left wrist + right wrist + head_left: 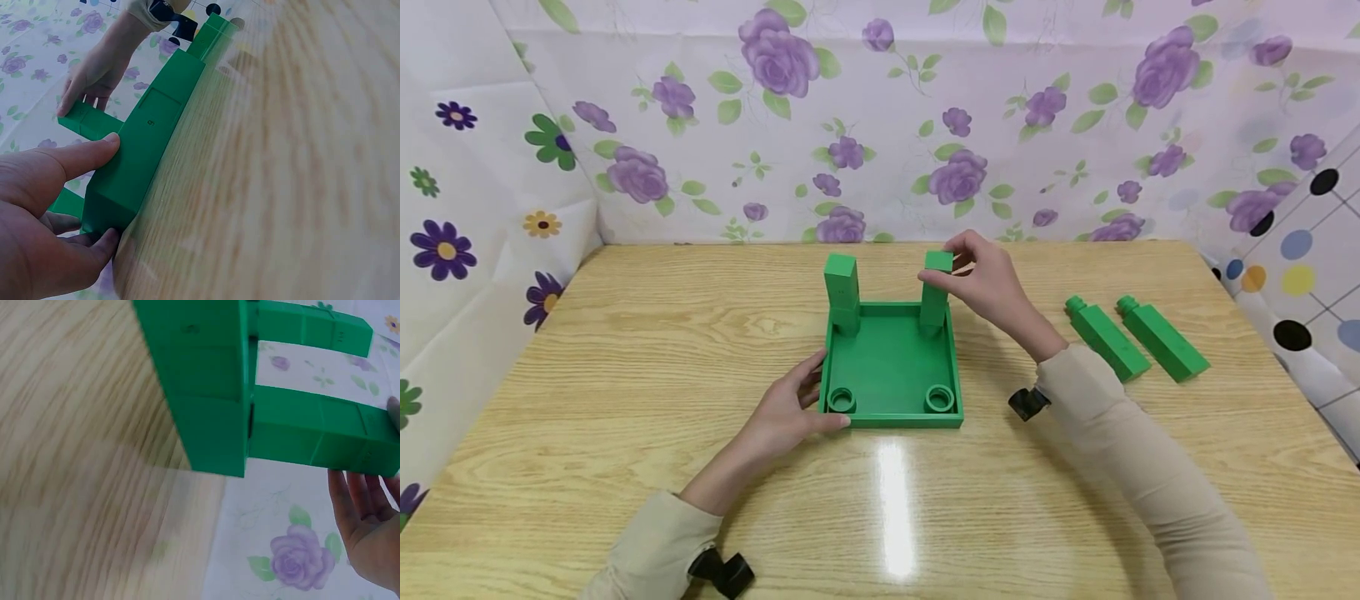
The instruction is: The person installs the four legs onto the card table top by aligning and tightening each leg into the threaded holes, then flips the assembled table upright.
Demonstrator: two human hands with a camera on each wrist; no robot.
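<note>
A square green tray-like base [891,367] with a raised rim lies on the table. Round threaded sockets [939,399] sit in its two near corners. At its far left corner stands a green square leg [842,292]. My right hand [992,279] pinches the top of another upright green leg [934,304] at the far right corner, thumb and fingers on either side; the right wrist view shows this leg [319,431] meeting the base. My left hand [786,408] grips the base's near left corner, its thumb [94,156] over the rim in the left wrist view.
Two loose green legs [1107,337] [1162,337] with threaded ends lie side by side on the wooden table [647,358], right of the base. A flowered sheet [880,125] hangs behind the table's far edge. Patterned sheets stand at both sides.
</note>
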